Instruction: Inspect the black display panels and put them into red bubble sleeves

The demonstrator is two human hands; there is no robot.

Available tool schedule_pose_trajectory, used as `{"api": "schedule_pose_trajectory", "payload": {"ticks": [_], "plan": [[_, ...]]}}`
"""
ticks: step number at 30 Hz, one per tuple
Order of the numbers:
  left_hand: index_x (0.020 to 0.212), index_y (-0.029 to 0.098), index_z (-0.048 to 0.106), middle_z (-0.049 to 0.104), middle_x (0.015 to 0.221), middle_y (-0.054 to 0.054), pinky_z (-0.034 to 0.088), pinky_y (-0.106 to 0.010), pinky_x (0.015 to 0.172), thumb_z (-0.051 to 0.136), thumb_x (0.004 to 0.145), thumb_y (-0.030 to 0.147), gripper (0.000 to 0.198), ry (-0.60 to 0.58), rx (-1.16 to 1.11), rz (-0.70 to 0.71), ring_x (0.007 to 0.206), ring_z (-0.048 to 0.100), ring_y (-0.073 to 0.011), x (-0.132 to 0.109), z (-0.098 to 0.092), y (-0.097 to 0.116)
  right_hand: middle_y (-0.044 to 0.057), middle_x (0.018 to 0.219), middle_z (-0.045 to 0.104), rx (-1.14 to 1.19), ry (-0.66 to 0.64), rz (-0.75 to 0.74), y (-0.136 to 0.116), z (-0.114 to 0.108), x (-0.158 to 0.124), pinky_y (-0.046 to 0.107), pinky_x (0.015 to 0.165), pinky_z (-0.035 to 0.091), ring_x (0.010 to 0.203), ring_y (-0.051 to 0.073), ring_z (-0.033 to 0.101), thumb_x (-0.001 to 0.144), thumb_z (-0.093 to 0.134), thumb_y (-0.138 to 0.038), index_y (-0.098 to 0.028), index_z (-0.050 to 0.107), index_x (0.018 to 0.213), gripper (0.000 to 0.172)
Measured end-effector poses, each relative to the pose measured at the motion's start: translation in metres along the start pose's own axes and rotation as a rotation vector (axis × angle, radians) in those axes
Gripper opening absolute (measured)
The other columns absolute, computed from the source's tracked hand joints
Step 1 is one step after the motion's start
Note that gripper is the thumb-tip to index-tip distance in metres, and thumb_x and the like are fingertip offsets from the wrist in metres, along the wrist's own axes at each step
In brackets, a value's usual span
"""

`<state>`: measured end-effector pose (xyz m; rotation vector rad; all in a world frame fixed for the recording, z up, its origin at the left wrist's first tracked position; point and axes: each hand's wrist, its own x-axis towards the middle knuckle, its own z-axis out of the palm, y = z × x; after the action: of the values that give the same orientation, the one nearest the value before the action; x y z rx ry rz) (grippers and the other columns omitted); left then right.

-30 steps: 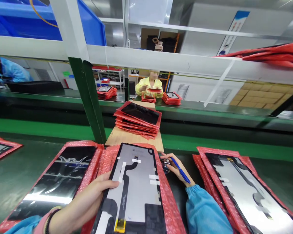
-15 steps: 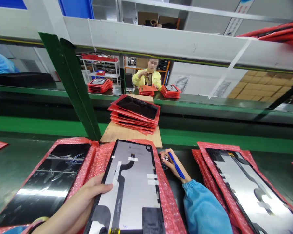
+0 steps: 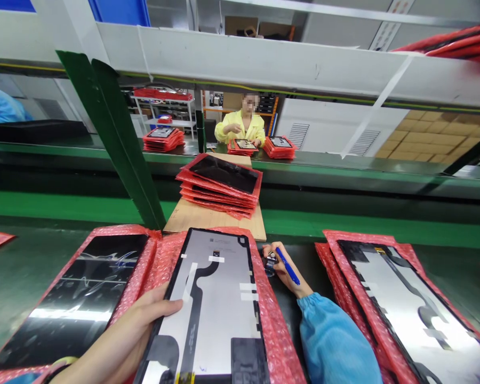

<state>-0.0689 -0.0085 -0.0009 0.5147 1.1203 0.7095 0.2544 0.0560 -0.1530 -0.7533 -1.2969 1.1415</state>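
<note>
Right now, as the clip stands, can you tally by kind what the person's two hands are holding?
Screen panel, in the left hand: 1
Blue pen, in the right hand: 1
Small metallic object, right hand, exact kind unclear: 1
Total: 3

A flat display panel (image 3: 220, 314), black-edged with a silver-grey back, lies face down at the near centre, over red bubble wrap that shows along its right side. Its far end points slightly right. A dark, curving ribbon cable runs lengthwise down the back, white tape strips dot both sides, and a black patch covers the near right part. The left hand (image 3: 156, 310) grips its left edge, thumb on top. Just beyond its right edge, the right hand (image 3: 283, 273) holds a slanted blue pen (image 3: 288, 268) and fingers a small shiny object (image 3: 270, 262), its details unclear.
</note>
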Motion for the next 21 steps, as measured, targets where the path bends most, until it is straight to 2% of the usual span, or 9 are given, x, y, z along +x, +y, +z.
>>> {"api": "schedule_pose_trajectory", "payload": {"ticks": [8,17,21], "plan": [[0.105,0.017,0.069,0.078,0.095,-0.007,0.057,-0.033,0.079,0.077,0.063,0.010,0.043,-0.015,-0.065,-0.027,0.099,0.070,-0.0305,0.0037,-0.0011,-0.0004,0.007,0.116,0.061,-0.056,0.030,0.015,0.0076,-0.0060,-0.0008,0.043,0.084,0.051,0.099,0.022,0.061,0.090,0.060,-0.032,-0.018,0.058,0.115,0.029],[0.113,0.017,0.066,0.077,0.099,-0.008,0.058,-0.034,0.081,0.079,0.059,0.008,0.056,0.012,-0.059,-0.025,0.103,0.068,-0.0323,0.0020,0.0020,0.0009,0.006,0.110,0.062,-0.079,0.065,0.002,0.0067,0.0027,-0.0003,0.039,0.077,0.054,0.091,0.019,0.063,0.090,0.059,-0.033,-0.017,0.058,0.113,0.028],[0.113,0.018,0.066,0.077,0.100,-0.007,0.058,-0.032,0.080,0.078,0.061,0.010,0.054,0.004,-0.067,-0.020,0.105,0.067,-0.0309,0.0004,0.0025,0.0004,0.006,0.107,0.063,-0.071,0.069,0.003,0.0072,0.0026,-0.0004,0.038,0.075,0.054,0.087,0.018,0.063,0.091,0.057,-0.035,-0.017,0.058,0.113,0.028]]}}
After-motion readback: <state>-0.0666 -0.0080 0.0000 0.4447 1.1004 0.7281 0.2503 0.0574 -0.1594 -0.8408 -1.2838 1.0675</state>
